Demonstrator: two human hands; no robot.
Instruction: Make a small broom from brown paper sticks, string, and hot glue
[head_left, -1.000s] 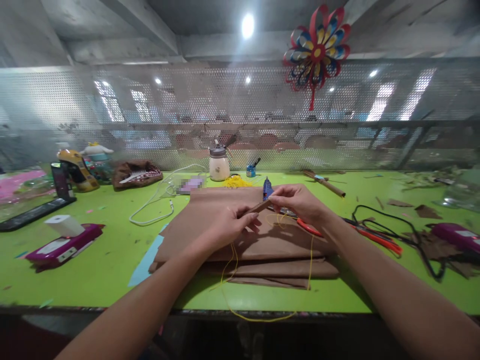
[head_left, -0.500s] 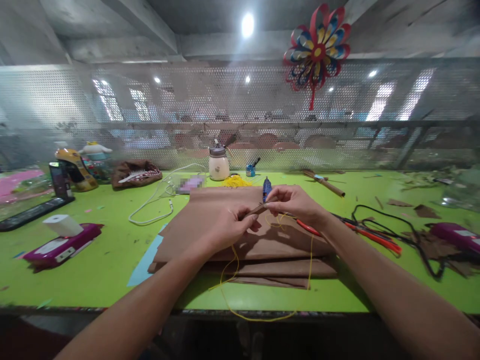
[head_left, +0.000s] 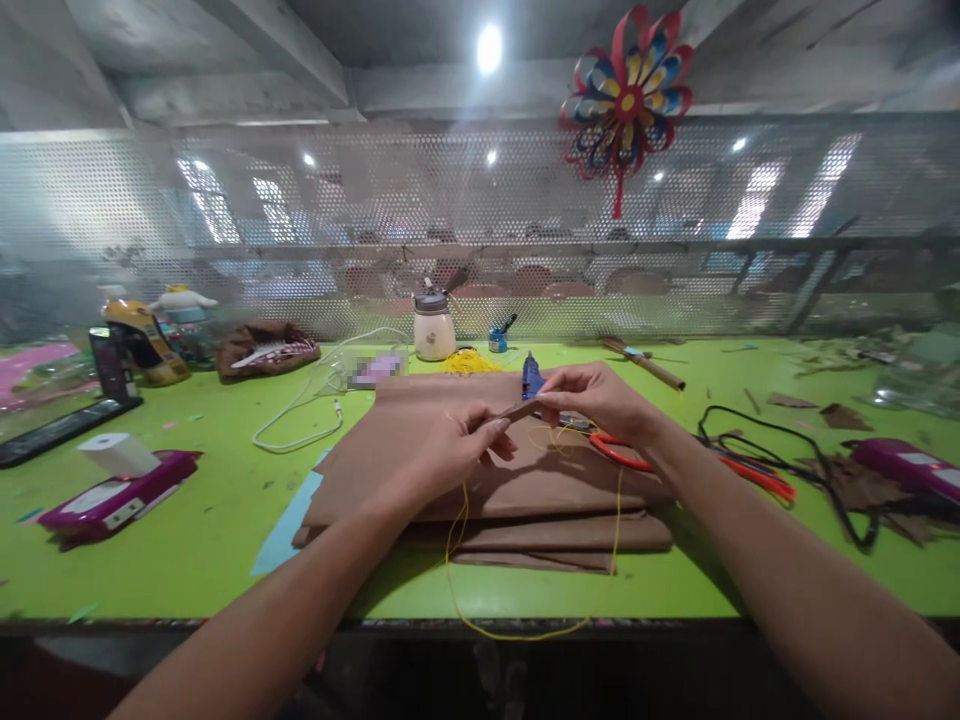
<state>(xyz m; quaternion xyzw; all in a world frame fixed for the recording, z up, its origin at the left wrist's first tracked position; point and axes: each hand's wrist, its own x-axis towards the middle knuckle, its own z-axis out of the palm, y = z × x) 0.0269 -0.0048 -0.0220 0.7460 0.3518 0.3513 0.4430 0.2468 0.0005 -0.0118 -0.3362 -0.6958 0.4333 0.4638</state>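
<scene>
My left hand and my right hand both pinch a thin brown stick above a stack of folded brown paper on the green table. A yellow string hangs from the stick near my left fingers, loops over the table's front edge and rises back to my right hand. A blue glue gun lies just behind my right hand. Red-handled scissors lie under my right wrist.
At the left lie a magenta packet with a white block on it, a phone, a white cable and a brown pouch. A cream jar stands at the back. Black cable, paper scraps and another magenta packet lie at the right.
My hands stay on the stick and shift only slightly; the right hand rose a little and came back down. The yellow string has hardly moved.
</scene>
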